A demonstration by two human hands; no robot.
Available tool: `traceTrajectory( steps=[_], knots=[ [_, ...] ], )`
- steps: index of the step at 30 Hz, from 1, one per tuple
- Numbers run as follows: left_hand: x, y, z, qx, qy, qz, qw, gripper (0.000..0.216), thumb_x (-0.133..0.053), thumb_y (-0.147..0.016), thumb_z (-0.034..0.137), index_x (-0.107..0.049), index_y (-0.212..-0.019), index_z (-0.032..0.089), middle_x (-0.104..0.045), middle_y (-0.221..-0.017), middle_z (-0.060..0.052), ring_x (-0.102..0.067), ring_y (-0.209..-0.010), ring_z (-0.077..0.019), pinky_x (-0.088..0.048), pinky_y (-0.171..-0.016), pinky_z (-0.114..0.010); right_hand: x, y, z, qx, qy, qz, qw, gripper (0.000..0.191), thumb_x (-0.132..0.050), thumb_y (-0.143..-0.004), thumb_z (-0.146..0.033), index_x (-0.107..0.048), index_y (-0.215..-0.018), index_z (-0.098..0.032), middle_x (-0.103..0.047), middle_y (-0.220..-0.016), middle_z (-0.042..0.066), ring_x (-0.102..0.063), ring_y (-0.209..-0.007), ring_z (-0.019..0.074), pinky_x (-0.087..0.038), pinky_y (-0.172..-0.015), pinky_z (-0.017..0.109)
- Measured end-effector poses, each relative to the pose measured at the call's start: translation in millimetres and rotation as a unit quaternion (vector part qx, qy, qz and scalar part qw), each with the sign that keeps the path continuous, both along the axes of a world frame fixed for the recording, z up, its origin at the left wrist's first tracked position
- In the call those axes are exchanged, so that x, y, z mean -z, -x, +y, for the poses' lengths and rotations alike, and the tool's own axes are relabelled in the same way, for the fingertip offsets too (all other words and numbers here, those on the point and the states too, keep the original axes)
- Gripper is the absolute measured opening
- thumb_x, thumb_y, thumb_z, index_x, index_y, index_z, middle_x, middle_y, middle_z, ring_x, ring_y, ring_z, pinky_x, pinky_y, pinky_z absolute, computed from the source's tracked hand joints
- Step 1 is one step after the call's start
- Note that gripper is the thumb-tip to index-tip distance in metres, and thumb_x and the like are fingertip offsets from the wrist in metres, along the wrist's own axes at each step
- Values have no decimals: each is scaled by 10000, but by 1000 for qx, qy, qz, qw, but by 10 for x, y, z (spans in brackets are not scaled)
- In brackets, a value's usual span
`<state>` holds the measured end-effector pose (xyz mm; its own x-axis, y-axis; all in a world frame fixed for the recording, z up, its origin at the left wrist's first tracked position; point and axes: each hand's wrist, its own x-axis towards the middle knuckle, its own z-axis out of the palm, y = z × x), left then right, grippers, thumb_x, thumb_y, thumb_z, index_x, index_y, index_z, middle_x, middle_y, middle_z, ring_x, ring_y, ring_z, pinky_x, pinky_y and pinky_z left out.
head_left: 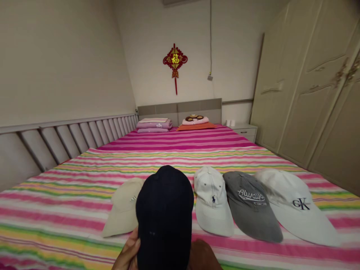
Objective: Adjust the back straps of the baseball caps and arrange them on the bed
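Note:
A dark navy or black baseball cap (pixel 165 210) is held up close in front of me, its brim pointing down toward me. My left hand (pixel 129 250) grips the left edge of the brim, fingers closed. At the brim's right edge my right hand (pixel 205 255) is closed against the cap, with its fingertips hidden behind it. A beige cap (pixel 123 210) lies on the bed to the left, partly covered by the dark one. To the right lie a white cap with a small rider logo (pixel 212 206), a grey cap with "Always" lettering (pixel 251 210) and a white CK cap (pixel 298 210).
The caps lie on a bed with a striped sheet (pixel 70 210). Folded purple bedding (pixel 154 125) and a pink pillow on orange cloth (pixel 196 122) rest by the headboard (pixel 194 107). A railing (pixel 70 137) borders the left side; wardrobes (pixel 306 86) stand right.

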<state>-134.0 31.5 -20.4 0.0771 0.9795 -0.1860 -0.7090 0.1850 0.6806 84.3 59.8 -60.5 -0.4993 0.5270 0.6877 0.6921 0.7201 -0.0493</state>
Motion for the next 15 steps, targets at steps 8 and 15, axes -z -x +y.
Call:
traceTrajectory(
  steps=[8, 15],
  knots=[
    [-134, -314, 833, -13, -13, -52, 998, 470, -464, -759, -21, -545, -1155, 217, -697, -905, -65, -644, -848, -179, -434, -913, -353, 303, -430, -28, 26, -3, 12, 1000, 196, -303, -882, -229, -476, -792, -208, -583, -600, -3, -530, -498, 131, -311, -486, 242],
    [56, -442, 1194, -28, 12, -48, 998, 551, -477, -755, -20, -440, -1250, 219, -708, -841, -51, -659, -769, -159, -460, -882, -318, 565, -347, 63, 26, -71, 79, 994, 348, -182, -902, -224, -446, -676, -217, -501, -497, -8, -449, -422, 133, -287, -478, 252]
  ],
)
